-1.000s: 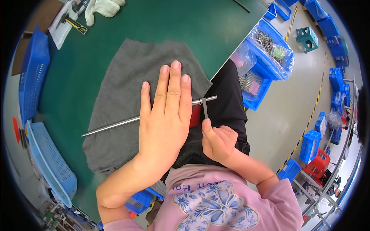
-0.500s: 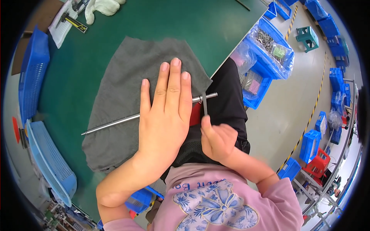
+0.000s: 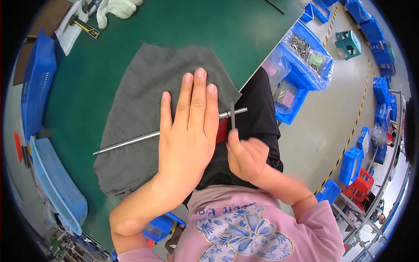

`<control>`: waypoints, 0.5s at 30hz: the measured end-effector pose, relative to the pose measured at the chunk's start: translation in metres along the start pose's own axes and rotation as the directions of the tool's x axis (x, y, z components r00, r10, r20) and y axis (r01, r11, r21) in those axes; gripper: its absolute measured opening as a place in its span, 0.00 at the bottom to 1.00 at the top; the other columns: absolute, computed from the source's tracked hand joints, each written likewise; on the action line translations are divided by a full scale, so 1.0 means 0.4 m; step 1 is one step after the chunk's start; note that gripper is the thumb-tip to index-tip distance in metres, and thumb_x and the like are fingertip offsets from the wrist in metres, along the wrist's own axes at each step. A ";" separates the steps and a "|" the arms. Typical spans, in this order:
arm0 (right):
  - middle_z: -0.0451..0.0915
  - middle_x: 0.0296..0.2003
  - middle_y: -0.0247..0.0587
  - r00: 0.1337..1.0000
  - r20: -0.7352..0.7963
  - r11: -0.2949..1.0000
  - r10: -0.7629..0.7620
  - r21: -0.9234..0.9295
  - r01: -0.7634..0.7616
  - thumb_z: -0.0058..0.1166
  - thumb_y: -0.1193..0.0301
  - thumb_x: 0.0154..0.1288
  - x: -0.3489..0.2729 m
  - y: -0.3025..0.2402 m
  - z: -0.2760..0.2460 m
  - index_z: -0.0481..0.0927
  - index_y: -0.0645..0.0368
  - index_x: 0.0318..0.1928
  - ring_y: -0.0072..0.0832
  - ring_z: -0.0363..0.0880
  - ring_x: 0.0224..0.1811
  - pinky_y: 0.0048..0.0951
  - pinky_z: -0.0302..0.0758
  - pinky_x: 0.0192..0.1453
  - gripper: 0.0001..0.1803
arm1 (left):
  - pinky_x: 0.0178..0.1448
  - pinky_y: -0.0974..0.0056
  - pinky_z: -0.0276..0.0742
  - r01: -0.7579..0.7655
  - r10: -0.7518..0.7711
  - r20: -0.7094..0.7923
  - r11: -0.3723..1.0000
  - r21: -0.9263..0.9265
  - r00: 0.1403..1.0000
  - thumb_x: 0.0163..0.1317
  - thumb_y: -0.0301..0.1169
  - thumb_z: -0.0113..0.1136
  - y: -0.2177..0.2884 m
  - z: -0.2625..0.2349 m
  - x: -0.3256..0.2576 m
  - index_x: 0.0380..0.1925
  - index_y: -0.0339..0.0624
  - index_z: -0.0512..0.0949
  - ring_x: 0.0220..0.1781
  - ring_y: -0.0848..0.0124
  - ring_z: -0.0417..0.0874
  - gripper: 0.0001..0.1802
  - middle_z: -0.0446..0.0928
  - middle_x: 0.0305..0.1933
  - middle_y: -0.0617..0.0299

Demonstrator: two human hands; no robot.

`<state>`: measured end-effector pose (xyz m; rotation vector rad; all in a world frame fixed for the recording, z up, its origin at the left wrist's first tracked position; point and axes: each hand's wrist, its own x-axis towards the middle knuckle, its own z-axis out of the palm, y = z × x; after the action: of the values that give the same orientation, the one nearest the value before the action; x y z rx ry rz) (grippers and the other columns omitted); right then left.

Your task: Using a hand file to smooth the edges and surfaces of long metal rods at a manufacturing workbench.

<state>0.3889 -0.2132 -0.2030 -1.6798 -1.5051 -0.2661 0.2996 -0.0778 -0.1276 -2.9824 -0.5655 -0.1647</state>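
A slim shiny metal rod (image 3: 127, 142) lies slantwise across a grey cloth (image 3: 131, 100), its right end jutting past the cloth over my lap. My left hand (image 3: 187, 124) is stretched flat over the middle of the rod, fingers extended, hiding that part. Closed in a fist, my right hand (image 3: 248, 158) grips a thin flat grey strip (image 3: 232, 115), which looks like a small file. The strip stands crosswise at the rod's right end; whether they touch I cannot tell. Something red (image 3: 221, 131) shows beneath the rod, between my hands.
The green table (image 3: 174, 22) carries calipers (image 3: 85, 26), papers and a white glove (image 3: 118, 9) at the far left. Blue baskets (image 3: 61, 179) line the left side. Right of my leg stand blue bins (image 3: 292, 102) with metal parts; a green stool (image 3: 348, 44) is beyond.
The cloth, rod and left hand have shifted very slightly. My right hand keeps its grip on the strip, which has barely moved against the rod's end.
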 end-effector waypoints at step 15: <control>0.60 0.12 0.30 0.996 -0.017 0.996 0.086 -0.032 -0.086 0.55 0.85 0.44 0.053 -0.011 -0.031 0.82 0.68 0.46 0.23 0.58 0.10 0.25 0.55 0.15 0.23 | 0.67 0.42 0.62 0.014 -0.014 0.012 1.000 -0.001 1.000 0.59 0.32 0.53 0.007 -0.001 0.000 0.62 0.32 0.62 0.73 0.53 0.60 0.31 0.57 0.72 0.45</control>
<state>0.3949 -0.2071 -0.1795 -1.7595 -1.4205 -0.2579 0.3008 -0.0805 -0.1273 -2.9831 -0.5872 -0.1482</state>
